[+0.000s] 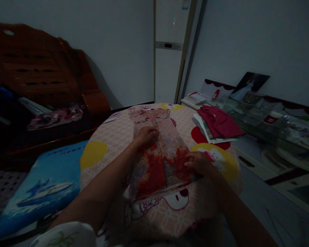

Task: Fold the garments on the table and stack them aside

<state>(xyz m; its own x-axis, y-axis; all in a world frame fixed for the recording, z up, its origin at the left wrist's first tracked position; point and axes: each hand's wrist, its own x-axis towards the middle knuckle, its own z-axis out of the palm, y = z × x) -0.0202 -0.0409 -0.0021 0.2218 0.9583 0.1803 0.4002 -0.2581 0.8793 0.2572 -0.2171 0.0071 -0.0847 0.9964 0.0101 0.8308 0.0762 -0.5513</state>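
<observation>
Head cam: a thin, crinkly blouse (150,171) lies flat, front up, on a round-ended table w/ a printed cloth (113,132); collar at the far end, hem at the near end. Fabric is dusty pink up top, w/ rust-red & grey blotches lower down & 1 long seam up the middle.

L hand (146,134): fingers curled under, resting on the blouse nr the mid seam; can't tell if it pinches any fabric. R hand (198,162): fingers bent, at the blouse's R edge nr the hem; can't tell if it grips.

Tablecloth has a pale lattice, yellow & red rounds, cartoon figs. Far R of it: a soft folded stack of clothes (217,123), smooth crimson on top, white & grey layers below.

L side: glossy carved wood bench (38,68) & a blue cover (48,185) w/ boat print. Back: tall, flat white cabinet (168,72). R side: see-thru glass shelf w/ a paper cup (272,117) & a tilted rectangular photo (249,85).
</observation>
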